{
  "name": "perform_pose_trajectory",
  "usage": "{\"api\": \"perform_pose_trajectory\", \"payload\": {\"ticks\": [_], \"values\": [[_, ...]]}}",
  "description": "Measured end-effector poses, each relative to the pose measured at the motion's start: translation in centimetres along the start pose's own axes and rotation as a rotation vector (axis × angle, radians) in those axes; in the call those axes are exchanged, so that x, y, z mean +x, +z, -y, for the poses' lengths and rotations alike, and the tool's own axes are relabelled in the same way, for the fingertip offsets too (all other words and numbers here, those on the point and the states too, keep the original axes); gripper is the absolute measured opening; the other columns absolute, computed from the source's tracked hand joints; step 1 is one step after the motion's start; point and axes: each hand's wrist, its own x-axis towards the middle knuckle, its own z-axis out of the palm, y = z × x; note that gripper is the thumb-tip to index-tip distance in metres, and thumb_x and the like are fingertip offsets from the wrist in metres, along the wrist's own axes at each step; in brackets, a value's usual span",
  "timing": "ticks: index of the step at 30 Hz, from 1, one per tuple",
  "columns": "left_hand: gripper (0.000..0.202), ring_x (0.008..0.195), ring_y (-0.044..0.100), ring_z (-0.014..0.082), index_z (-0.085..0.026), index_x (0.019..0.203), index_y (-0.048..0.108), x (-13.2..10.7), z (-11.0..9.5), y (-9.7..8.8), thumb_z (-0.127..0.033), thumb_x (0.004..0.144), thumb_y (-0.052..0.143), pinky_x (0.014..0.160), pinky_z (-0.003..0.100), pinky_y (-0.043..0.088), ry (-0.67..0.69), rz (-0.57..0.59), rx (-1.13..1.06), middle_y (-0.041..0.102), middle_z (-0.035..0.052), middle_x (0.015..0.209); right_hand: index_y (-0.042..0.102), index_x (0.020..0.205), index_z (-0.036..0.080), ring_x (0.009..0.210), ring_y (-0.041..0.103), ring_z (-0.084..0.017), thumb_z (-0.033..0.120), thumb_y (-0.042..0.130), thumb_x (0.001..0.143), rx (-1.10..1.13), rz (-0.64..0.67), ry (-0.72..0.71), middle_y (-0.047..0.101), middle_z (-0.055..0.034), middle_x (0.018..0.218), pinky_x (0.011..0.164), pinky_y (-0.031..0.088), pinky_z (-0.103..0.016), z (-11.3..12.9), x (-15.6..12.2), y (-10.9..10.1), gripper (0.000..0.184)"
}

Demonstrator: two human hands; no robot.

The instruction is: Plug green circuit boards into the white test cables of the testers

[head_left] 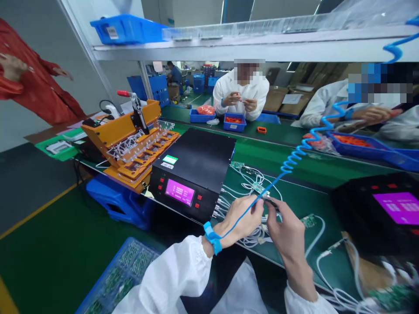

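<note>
My left hand (244, 214) wears a blue wrist strap (212, 238) with a coiled blue cord. Its fingers are pinched together, and what they grip is mostly hidden. Fingertip to fingertip with it, my right hand (287, 229) pinches a small dark piece (270, 201) whose kind I cannot make out. Just beyond the fingers lies a green circuit board (260, 188) among white cables (253, 240). Another circuit board (308, 220) with a cable rests to the right of my right hand.
A black tester (199, 152) with a lit screen stands left, beside an orange clamp fixture (131, 139). Another tester (376, 209) is at right. A blue tray (129, 244) of circuit boards sits low left. Co-workers in white (242, 93) sit opposite, near blue bins (234, 126).
</note>
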Motion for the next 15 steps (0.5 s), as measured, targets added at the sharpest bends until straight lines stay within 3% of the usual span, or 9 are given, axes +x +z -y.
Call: {"api": "perform_pose_trajectory", "payload": {"ticks": [3, 6, 8, 11, 15], "values": [[0.032, 0.067, 0.050, 0.0139, -0.021, 0.071, 0.045, -0.8, 0.3, 0.5, -0.027, 0.103, 0.045, 0.065, 0.029, 0.034, -0.013, 0.014, 0.021, 0.058, 0.0002, 0.073, 0.073, 0.106, 0.015, 0.087, 0.077, -0.025, 0.038, 0.050, 0.106, -0.044, -0.047, 0.102, 0.080, -0.0131, 0.098, 0.080, 0.059, -0.034, -1.2, -0.1, 0.9, 0.032], [0.032, 0.070, 0.052, 0.0155, -0.021, 0.070, 0.043, -1.6, 0.7, 0.8, -0.029, 0.101, 0.046, 0.067, 0.030, 0.036, -0.036, 0.073, 0.053, 0.059, 0.0013, 0.075, 0.072, 0.098, 0.013, 0.079, 0.077, -0.028, 0.055, 0.049, 0.102, -0.068, -0.141, 0.388, 0.079, -0.0160, 0.088, 0.072, 0.058, -0.037, -1.8, 0.9, 0.9, 0.048], [0.030, 0.075, 0.057, 0.0176, -0.022, 0.076, 0.049, -1.7, 0.9, 0.8, -0.031, 0.104, 0.041, 0.072, 0.031, 0.041, -0.087, 0.080, 0.028, 0.063, 0.0029, 0.080, 0.070, 0.096, 0.015, 0.076, 0.076, -0.028, 0.063, 0.054, 0.098, 0.035, -0.179, 0.561, 0.078, -0.0154, 0.084, 0.069, 0.058, -0.036, -1.3, 2.1, 0.6, 0.051], [0.028, 0.092, 0.065, 0.0216, -0.021, 0.091, 0.055, -1.0, 1.0, 1.4, -0.031, 0.107, 0.035, 0.087, 0.034, 0.047, -0.093, 0.048, -0.074, 0.069, 0.0071, 0.095, 0.066, 0.097, 0.017, 0.069, 0.074, -0.024, 0.067, 0.064, 0.091, 0.290, -0.177, 0.669, 0.076, -0.0112, 0.081, 0.064, 0.058, -0.033, 0.6, 3.4, 0.1, 0.050], [0.022, 0.093, 0.067, 0.0210, -0.021, 0.110, 0.054, -0.1, 1.3, 3.8, -0.038, 0.107, 0.042, 0.085, 0.033, 0.050, -0.146, 0.009, -0.306, 0.071, 0.0070, 0.101, 0.060, 0.103, 0.018, 0.064, 0.071, -0.020, 0.070, 0.074, 0.081, 0.551, -0.163, 0.808, 0.073, -0.0042, 0.078, 0.059, 0.059, -0.032, 2.3, 4.2, -0.1, 0.058]]}}
